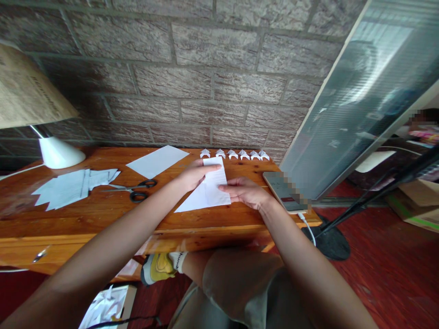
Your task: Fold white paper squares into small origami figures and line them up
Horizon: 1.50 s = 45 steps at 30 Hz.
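Observation:
A partly folded white paper sheet (210,191) lies on the wooden desk (103,214) in front of me. My left hand (196,175) presses flat on its upper left part, fingers stretched across the fold. My right hand (245,191) rests on the sheet's right edge, fingers extended and pressing down. Several small folded white paper figures (234,154) stand in a row at the desk's back edge, just beyond the sheet.
Black-handled scissors (139,189) lie left of the sheet, next to a pile of cut paper scraps (73,186). A blank sheet (157,161), a white lamp base (59,152), and a phone with cable (284,192) are on the desk. A stand base (327,240) sits on the floor.

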Each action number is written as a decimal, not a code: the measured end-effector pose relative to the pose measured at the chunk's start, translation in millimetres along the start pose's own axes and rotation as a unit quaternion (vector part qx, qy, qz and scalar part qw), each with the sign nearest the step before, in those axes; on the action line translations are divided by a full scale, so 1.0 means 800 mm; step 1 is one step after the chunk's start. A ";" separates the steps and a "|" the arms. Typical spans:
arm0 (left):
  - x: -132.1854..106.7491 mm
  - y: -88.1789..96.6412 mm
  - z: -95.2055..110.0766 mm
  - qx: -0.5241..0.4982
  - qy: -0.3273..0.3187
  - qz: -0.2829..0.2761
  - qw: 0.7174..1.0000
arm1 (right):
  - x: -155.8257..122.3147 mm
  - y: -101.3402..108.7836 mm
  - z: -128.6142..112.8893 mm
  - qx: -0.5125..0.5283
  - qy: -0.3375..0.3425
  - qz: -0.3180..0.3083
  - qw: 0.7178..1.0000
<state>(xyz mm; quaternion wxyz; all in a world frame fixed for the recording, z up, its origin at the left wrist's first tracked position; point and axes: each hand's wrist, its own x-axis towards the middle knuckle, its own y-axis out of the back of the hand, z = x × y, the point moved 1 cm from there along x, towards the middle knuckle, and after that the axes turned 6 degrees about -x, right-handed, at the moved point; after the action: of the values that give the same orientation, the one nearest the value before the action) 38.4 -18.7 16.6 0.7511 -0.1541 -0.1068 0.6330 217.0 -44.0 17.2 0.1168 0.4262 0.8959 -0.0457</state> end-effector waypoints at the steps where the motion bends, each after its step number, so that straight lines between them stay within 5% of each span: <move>1: 0.000 0.001 0.002 -0.004 -0.015 0.002 1.000 | 0.000 -0.001 0.000 -0.009 0.002 -0.009 1.000; 8: -0.005 0.000 0.010 0.012 -0.057 0.006 0.998 | -0.003 -0.011 -0.002 -0.089 0.023 -0.019 0.996; 20: -0.004 -0.003 -0.001 0.091 -0.044 -0.025 0.995 | 0.012 0.000 0.005 -0.065 0.095 0.118 0.986; 33: -0.006 -0.007 0.001 0.205 -0.112 -0.037 0.972 | 0.010 -0.003 0.003 -0.066 0.086 0.115 0.987; 45: -0.005 -0.010 -0.004 0.156 -0.066 -0.053 0.984 | 0.009 0.000 0.000 -0.031 0.087 0.089 0.992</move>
<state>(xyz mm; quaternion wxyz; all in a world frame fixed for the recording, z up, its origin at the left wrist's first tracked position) 45.8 -24.3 16.6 0.7896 0.0133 -0.0643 0.6101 212.4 -38.6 15.0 0.0550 0.5030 0.8620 0.0298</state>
